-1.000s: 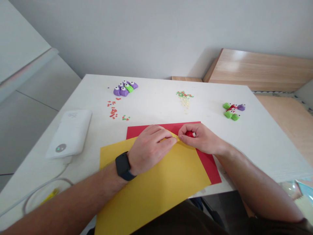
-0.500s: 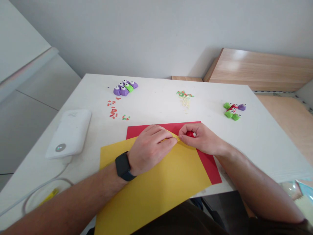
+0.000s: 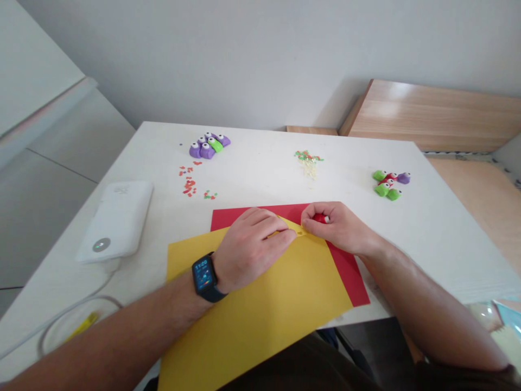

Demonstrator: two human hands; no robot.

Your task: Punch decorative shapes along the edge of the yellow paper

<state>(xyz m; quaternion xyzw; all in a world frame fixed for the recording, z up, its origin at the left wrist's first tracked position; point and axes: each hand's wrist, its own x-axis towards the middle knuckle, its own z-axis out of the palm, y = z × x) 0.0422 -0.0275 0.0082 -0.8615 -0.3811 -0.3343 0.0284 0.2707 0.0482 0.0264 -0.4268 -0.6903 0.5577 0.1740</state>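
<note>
The white table (image 3: 260, 168) runs out of view at lower left. On it, overhanging its near edge, lies the yellow sheet (image 3: 264, 304), the dial's centre here, its lower corner cut off. The red sheet (image 3: 352, 279) beneath shows only from 11 to 3 o'clock. At 10 o'clock sits a white device (image 3: 118, 220). The left hand (image 3: 254, 247), thumb and fingers together, pinches the yellow sheet's far edge at 1 o'clock; the right hand (image 3: 340, 225) meets that edge just beyond, curled round a red object (image 3: 321, 218), mostly hidden and hard to identify. Eyed purple and green figures (image 3: 207, 152) crowd at 11 o'clock; others (image 3: 387, 183), with red ones among them, sit between 1 and 2. The left forearm partly hides a yellow item (image 3: 83, 327) at 9 o'clock. Tiny paper bits (image 3: 307, 157) lie just before 1 o'clock, too small to make out singly.
</note>
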